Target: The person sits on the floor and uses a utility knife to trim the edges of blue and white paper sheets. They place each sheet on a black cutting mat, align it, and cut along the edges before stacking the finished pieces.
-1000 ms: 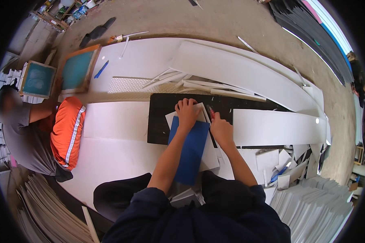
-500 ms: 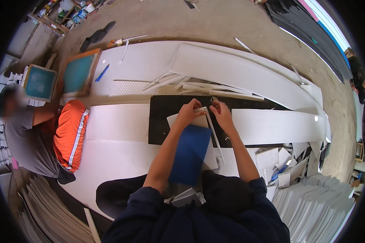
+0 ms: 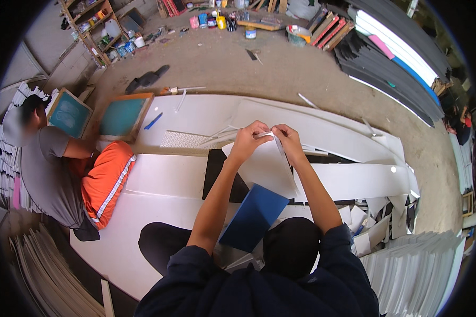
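Note:
My left hand and my right hand are close together, fingers pinched on the far edge of a white sheet. Raised at that end, the sheet slopes down towards my lap. Its right edge runs below my right hand, where a narrow strip seems to lie along it; the fingers partly hide the corner. Across my lap rests a blue panel, tilted and close to the sheet's lower edge. Beneath my forearms, a black mat shows on the white boards.
Long white boards and offcuts lie to the right, near stacked sheets. A blue cutter is at far left. Another person sits left beside an orange bundle and green-screened wooden frames. Paint pots stand far off.
My right hand has come in to the white sheet's far edge beside my left. The sheet is lifted and turned, and the blue panel has swung askew. The view has tilted up.

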The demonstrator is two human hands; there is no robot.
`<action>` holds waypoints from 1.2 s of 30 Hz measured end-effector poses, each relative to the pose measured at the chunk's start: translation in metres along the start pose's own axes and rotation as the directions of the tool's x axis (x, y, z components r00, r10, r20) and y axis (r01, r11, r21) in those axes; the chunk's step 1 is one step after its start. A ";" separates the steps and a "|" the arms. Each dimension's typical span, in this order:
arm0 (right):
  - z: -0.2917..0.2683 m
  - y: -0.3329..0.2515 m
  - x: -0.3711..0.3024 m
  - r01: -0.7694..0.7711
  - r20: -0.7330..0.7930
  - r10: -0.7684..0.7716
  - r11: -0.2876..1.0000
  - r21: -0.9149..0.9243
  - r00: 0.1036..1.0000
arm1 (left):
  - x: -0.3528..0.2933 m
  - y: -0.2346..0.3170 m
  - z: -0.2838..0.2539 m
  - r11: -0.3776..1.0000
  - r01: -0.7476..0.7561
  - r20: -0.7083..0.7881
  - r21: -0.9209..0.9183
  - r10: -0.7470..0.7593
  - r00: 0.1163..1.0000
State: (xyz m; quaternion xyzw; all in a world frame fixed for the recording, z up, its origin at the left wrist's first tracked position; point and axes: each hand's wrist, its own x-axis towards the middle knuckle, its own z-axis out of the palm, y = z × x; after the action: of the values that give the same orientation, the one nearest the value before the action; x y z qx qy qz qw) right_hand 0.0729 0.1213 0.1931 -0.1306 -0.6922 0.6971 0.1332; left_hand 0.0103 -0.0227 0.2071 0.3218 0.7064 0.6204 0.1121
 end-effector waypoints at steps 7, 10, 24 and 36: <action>0.005 -0.029 0.013 0.157 -0.253 -0.080 0.940 0.302 0.964 | -0.011 0.055 -0.017 0.976 -0.182 -0.119 0.119 0.196 0.973; 0.000 -0.040 0.006 0.255 -0.306 -0.245 0.967 -0.008 0.920 | -0.022 0.056 -0.024 0.975 -0.197 -0.266 0.103 0.218 0.939; -0.014 -0.072 0.001 0.297 -0.252 -0.486 0.790 -0.537 0.837 | -0.037 0.060 -0.157 1.000 0.020 -0.716 0.004 -0.011 0.698; 0.006 -0.098 -0.058 0.127 -0.234 -0.171 0.974 -0.189 0.957 | -0.055 0.063 -0.148 0.883 0.031 -0.520 -0.468 -0.304 0.798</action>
State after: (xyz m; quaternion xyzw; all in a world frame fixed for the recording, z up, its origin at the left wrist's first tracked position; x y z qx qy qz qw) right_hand 0.1251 0.0948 0.2914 -0.1754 -0.7353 0.6010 0.2596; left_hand -0.0100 -0.1731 0.2838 0.0181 0.5754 0.8175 0.0167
